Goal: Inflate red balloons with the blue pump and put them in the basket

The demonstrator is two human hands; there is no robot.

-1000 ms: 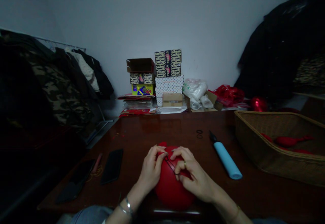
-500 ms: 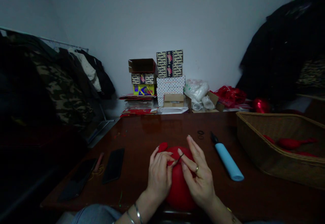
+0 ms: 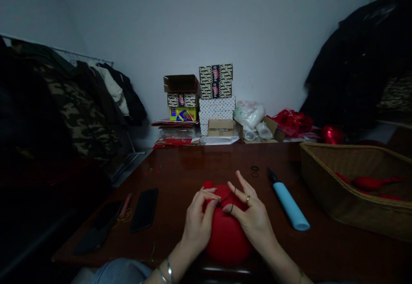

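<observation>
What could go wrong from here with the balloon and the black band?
The black band looks stretched between the left hand and the thumb and finger of the right hand, so it might slip off or snap back.

Fingertips of both hands are close to the red balloon; a nail could perhaps nick it.

The balloon sits at the table's near edge, so if the left hand's grip loosens, it may roll off.

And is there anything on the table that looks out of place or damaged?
Nothing looks damaged. Only a thin green strand lies loose near the front edge of the table, like a stray scrap.
</observation>
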